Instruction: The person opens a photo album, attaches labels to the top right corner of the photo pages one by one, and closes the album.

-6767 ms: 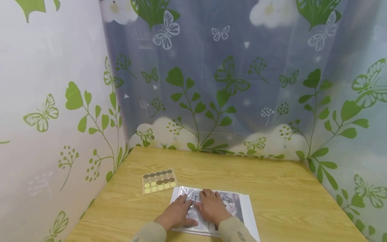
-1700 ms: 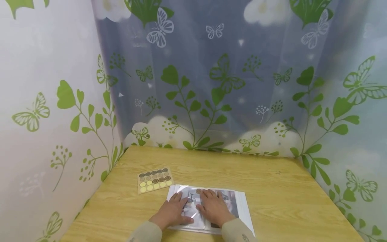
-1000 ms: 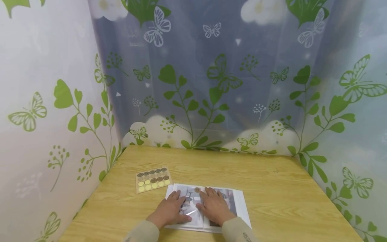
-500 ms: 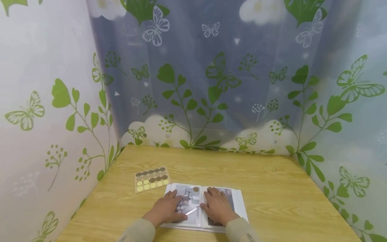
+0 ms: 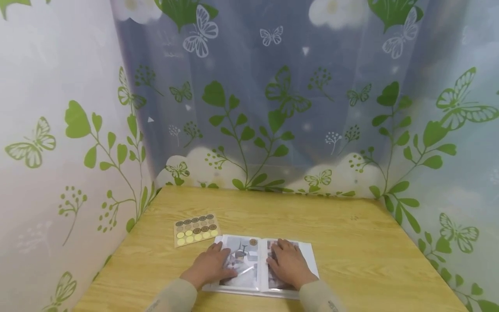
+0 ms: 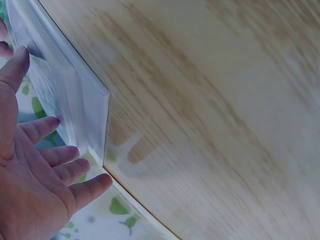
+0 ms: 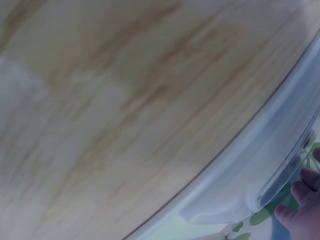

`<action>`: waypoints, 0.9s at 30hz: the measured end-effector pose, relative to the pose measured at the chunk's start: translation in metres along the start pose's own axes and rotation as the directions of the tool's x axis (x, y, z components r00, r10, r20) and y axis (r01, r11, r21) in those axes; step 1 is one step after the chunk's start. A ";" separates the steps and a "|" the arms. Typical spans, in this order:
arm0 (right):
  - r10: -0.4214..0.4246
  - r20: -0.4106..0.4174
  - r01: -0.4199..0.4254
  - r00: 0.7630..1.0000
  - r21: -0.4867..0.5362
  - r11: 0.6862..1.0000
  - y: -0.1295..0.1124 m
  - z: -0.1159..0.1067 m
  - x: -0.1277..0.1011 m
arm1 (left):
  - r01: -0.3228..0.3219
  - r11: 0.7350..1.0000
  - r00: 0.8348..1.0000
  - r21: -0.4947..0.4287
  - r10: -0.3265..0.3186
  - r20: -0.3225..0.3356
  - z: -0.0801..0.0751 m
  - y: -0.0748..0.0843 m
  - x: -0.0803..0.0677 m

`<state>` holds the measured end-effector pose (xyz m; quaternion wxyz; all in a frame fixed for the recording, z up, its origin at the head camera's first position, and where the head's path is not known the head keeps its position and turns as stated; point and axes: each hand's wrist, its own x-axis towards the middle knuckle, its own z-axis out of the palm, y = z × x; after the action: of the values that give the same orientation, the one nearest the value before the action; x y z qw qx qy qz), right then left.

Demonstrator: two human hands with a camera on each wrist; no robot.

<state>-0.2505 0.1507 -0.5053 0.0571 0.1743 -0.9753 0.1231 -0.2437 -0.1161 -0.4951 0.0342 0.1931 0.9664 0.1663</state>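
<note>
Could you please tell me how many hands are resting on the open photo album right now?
2: the left hand lies flat on the album's left page, the right hand flat on its right page. Neither holds anything.

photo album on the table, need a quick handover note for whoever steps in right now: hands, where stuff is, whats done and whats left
Left hand: flat, fingers straight, pressing the left page of the open photo album.
Right hand: flat on the right page, holding nothing.
The album lies open near the front edge of the wooden table, photos in clear sleeves.
Done: one round brown sticker sits at the top of the left page, by the spine.
The sticker sheet lies on the table just left of the album, untouched, most dots still on it.
Left, as a guess: more stickers to peel and place, with the pages held flat.
</note>
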 end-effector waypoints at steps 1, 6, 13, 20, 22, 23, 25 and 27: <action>0.004 -0.002 -0.004 1.000 0.001 1.000 0.001 -0.001 0.000 | 0.005 1.000 1.000 -0.001 -0.005 0.002 -0.001 0.000 0.000; 0.013 -0.007 -0.013 1.000 0.008 1.000 0.006 -0.004 -0.003 | 0.037 0.999 0.999 -0.005 -0.037 0.004 -0.003 -0.003 0.001; 0.040 -0.013 -0.040 0.999 0.043 0.998 0.015 -0.007 -0.009 | 0.060 0.998 0.998 0.004 -0.060 -0.004 -0.003 -0.009 0.002; 0.098 -0.035 -0.096 0.995 0.064 0.993 0.025 -0.006 -0.014 | 0.080 0.997 0.997 0.005 -0.080 -0.008 -0.006 -0.013 0.003; 0.106 -0.033 -0.104 0.994 0.071 0.992 0.027 -0.007 -0.015 | 0.088 0.996 0.996 -0.001 -0.088 -0.008 -0.006 -0.014 0.003; 0.111 -0.033 -0.108 0.993 0.074 0.991 0.028 -0.008 -0.016 | 0.091 0.996 0.996 -0.003 -0.091 -0.008 -0.006 -0.015 0.003; 0.117 -0.032 -0.114 0.993 0.075 0.991 0.030 -0.009 -0.017 | 0.097 0.995 0.995 -0.006 -0.097 -0.012 -0.006 -0.016 0.003; 0.123 -0.034 -0.121 0.992 0.076 0.990 0.032 -0.011 -0.018 | 0.098 0.995 0.995 -0.006 -0.098 -0.017 -0.006 -0.017 0.004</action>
<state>-0.2445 0.1885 -0.5046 0.0617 0.1139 -0.9777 0.1655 -0.2544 -0.1317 -0.4949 0.0347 0.1439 0.9745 0.1685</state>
